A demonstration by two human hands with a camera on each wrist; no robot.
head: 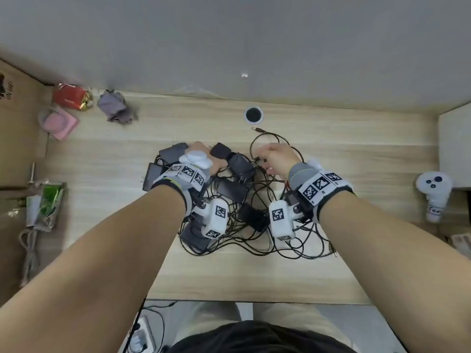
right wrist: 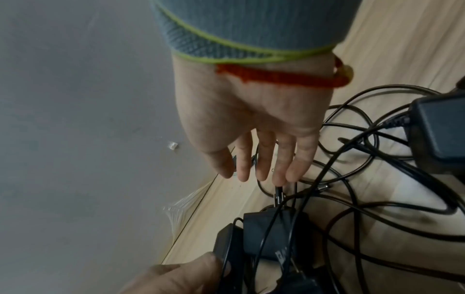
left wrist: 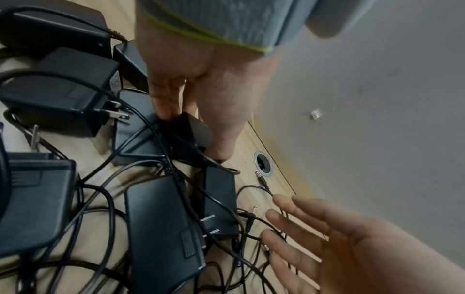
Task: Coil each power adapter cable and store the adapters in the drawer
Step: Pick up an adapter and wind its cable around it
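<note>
From where I sit, the pile of black power adapters (head: 229,192) sprawls across the middle of the wooden desk (head: 242,278), the nearest bricks lying just past my wrists with their cables (head: 293,240) looped over one another in a tangle; no drawer shows in any view, so I cannot say where the adapters will end up.

Further in, my left hand (left wrist: 201,89) has its fingers curled down onto one small adapter (left wrist: 191,135) at the far side of the pile — pinching it between thumb and fingertips, as the left wrist view shows; several cords cross over that brick.

My right hand (right wrist: 254,123) hovers over the cables beside it, fingers straight and slack, holding nothing; its fingertips (right wrist: 279,177) reach down just above a barrel plug (right wrist: 278,194).

To do this step well I would judge it best to lift the pinched adapter slowly, find which cord is truly its own, and let the right hand trace that cord to its plug — drawing it out from under the crossings rather than yanking; a hard pull would likely drag the neighbours along.

Beyond the hands a loose barrel plug (head: 256,129) lies near the round grommet hole (head: 253,114).
</note>
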